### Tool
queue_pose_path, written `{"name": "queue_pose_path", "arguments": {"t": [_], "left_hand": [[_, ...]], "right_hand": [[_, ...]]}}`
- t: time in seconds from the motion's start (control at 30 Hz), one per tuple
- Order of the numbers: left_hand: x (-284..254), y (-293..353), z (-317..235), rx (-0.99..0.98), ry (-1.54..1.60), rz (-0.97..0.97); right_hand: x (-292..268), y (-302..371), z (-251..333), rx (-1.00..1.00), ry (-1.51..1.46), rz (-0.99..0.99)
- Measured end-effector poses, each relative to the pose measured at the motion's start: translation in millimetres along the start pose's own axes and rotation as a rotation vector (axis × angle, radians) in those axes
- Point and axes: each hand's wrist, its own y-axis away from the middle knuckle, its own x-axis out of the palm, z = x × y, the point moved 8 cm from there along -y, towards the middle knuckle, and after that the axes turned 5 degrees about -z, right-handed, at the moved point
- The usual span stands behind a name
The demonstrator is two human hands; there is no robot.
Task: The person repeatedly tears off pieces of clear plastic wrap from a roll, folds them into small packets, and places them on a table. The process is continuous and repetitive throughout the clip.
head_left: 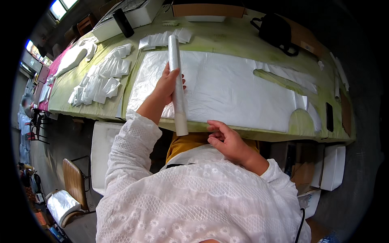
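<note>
My left hand is wrapped around a long roll of plastic film, held nearly upright at its middle. Its lower end shows a pale tube and reaches past the table's near edge. Beneath the roll, a large flat white plastic sheet lies across the table, with cut-out curves and strap-like strips at its right end; whether it is one layer or several I cannot tell. Close to my body, just off the table edge, my right hand holds nothing, its fingers loosely bent and apart.
Small folded white packets lie spread at the left, with another row of packets behind the sheet. A black bottle, a black backpack and a phone also rest on the green-covered table. A chair stands lower left.
</note>
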Motion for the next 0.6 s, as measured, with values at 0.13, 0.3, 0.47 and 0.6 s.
{"name": "queue_pose_path", "arguments": {"t": [0.13,0.3,0.47,0.6], "left_hand": [[51,6,31,-0.043,0.033,0.029],[87,16,43,-0.063,-0.128,0.137],[110,8,45,-0.034,-0.126,0.151],[111,-25,35,-0.005,-0.077,0.044]], "right_hand": [[21,-21,-24,0.272,-0.286,0.003],[27,-18,-32,0.420,-0.473,0.045],[10,-15,-27,0.368,-0.431,-0.064],[-15,10,-23,0.376,-0.334,-0.003]]}}
